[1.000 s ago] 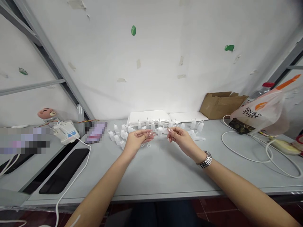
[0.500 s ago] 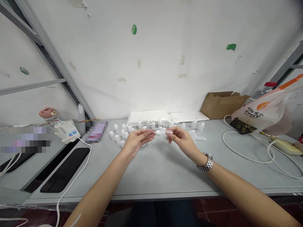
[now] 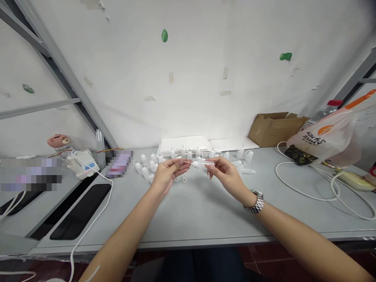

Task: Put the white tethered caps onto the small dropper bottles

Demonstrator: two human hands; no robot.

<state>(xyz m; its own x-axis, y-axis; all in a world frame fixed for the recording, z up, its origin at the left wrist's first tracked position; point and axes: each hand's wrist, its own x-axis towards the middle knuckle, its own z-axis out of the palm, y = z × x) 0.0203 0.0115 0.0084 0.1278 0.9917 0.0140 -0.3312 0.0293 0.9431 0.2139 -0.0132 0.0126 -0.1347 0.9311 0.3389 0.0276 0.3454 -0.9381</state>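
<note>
In front of me, above the desk, my right hand [image 3: 225,171] pinches a small translucent plastic bottle [image 3: 209,163] lying sideways, its narrow end toward the left. My left hand [image 3: 170,172] faces it with thumb and forefinger pressed together. A thin whitish piece [image 3: 188,161] shows at those fingertips, too small to name. Several similar squeeze bottles [image 3: 145,172] with ringed caps stand behind and beside the hands, and some lie down. A loose ring cap [image 3: 184,179] is on the desk near my left hand.
A white paper stack [image 3: 185,143] lies against the wall. To the right are an open cardboard box [image 3: 273,129], a plastic bag [image 3: 326,137] and a coiled white cable [image 3: 293,192]. On the left lie a black phone-like slab [image 3: 80,211] and a power strip [image 3: 84,163].
My left fingertips have drawn slightly left, and the thin piece at them shows more clearly. My right hand keeps its hold on the bottle. The view has shifted a little.
</note>
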